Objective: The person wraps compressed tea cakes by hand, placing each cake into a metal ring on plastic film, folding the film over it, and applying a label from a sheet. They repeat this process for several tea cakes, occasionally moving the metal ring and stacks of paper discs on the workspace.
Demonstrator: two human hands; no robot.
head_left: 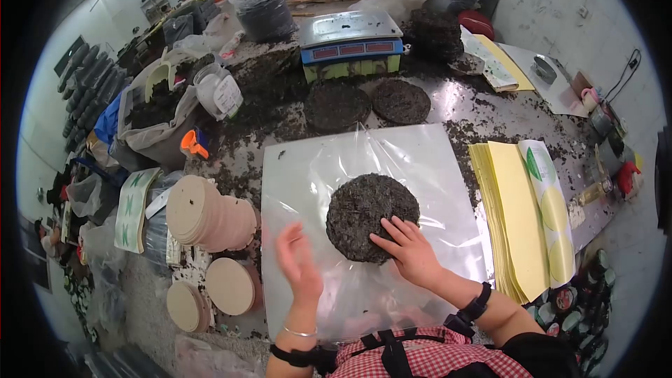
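Resting under right hand (413,252): tea cake (364,213); left hand (297,266) beside.

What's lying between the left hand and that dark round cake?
Only bare clear plastic sheet separates the left hand from the pressed tea cake, in the head view.

Bright overhead light glares off the plastic sheet (420,168); fisheye edges darken, and the left hand (299,266) blurs.
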